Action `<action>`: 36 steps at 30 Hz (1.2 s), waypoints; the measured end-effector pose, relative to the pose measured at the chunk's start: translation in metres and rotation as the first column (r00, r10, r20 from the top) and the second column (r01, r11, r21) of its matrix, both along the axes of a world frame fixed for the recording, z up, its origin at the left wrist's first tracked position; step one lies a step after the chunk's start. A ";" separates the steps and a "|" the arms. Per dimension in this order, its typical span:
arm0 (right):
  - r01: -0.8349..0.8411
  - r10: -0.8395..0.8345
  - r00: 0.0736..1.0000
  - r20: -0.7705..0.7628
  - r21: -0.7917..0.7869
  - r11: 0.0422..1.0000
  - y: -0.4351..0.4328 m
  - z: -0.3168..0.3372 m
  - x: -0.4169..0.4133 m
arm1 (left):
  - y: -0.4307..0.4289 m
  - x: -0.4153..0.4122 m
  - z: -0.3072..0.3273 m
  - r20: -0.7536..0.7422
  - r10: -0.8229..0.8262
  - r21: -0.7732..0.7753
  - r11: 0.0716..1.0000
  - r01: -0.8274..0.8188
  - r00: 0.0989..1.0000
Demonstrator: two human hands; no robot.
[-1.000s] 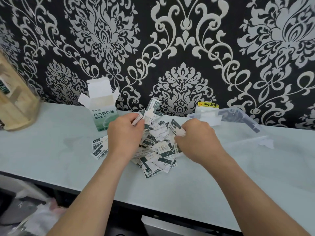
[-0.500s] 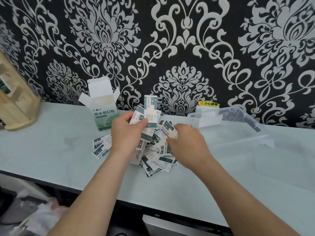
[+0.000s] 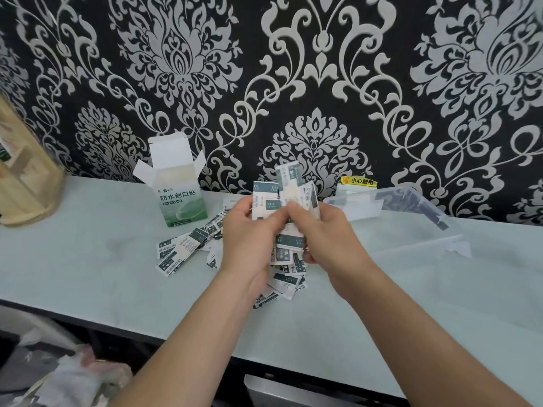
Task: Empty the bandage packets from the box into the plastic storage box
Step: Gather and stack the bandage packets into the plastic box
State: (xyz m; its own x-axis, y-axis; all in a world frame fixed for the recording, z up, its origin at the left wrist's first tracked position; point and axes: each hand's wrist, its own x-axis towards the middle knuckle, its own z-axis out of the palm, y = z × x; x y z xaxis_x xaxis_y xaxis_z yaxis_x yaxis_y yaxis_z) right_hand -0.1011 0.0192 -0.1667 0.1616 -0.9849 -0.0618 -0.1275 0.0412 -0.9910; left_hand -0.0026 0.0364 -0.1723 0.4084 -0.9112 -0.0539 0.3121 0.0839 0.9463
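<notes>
While both hands meet above the table [image 3: 88, 274], I see the left hand [image 3: 249, 239] and the right hand [image 3: 326, 239] curled round one thick bundle of bandage packets [image 3: 289, 186], fingers and thumbs closed on it from either side. More loose packets [image 3: 170, 251] lie on the table beneath the hands and to their left. The cardboard box [image 3: 179, 201] stands upright near the wall with its flaps open (I cannot see inside it). The clear plastic storage box [image 3: 411, 205] sits right of the hands, beside a yellow sticker [image 3: 360, 181].
</notes>
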 end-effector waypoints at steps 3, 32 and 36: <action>0.040 -0.048 0.977 0.206 0.042 0.998 0.001 -0.001 -0.002 | 0.001 -0.009 0.003 -0.066 -0.016 -0.014 1.000 0.015 0.998; -0.437 0.360 0.866 0.348 0.176 0.882 -0.001 0.027 -0.036 | -0.012 0.007 0.032 0.176 -0.126 -0.188 0.969 0.159 0.976; -0.432 0.275 0.843 0.462 0.277 0.858 -0.004 0.028 -0.037 | -0.013 0.010 0.026 0.444 -0.238 -0.089 0.948 0.307 0.864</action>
State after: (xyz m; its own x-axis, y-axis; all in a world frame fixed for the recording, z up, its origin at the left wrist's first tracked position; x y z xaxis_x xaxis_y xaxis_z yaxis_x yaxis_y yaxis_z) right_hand -0.1383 0.0153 -0.1390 0.5816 -0.7738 -0.2507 0.1916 0.4299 -0.8823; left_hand 0.0074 0.0234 -0.1466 0.0944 -0.9723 0.2140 -0.0825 0.2066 0.9749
